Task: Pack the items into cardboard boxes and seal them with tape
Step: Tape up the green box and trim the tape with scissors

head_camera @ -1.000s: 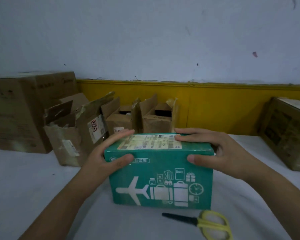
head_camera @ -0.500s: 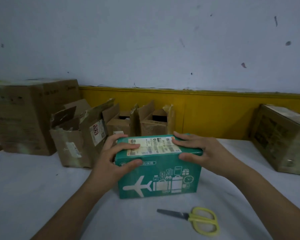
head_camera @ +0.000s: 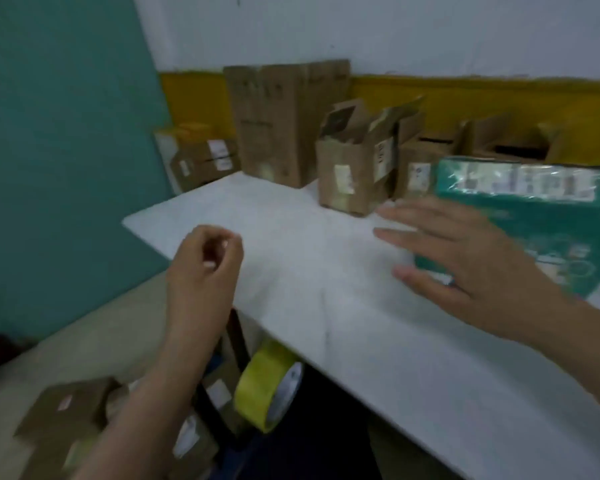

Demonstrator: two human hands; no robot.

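A green printed box (head_camera: 534, 216) with a white shipping label on top sits at the right of the white table (head_camera: 326, 271). My right hand (head_camera: 465, 265) hovers in front of the box's left end with its fingers spread and straight, holding nothing. My left hand (head_camera: 205, 268) hangs above the table's left edge with fingers curled and nothing in them. A roll of yellowish tape (head_camera: 267, 386) sits below the table's front edge, by my lap. The frame is blurred by head motion.
Several brown cardboard boxes line the back of the table: a tall closed one (head_camera: 278, 123) and open ones (head_camera: 357, 157) beside it. More small boxes (head_camera: 201, 157) stand in the far left corner. Other cartons (head_camera: 66, 407) lie on the floor, lower left.
Both hands have let go of the green box. My view has swung left and down. My left hand has drawn back to the table's left edge, and the tape roll has come into sight.
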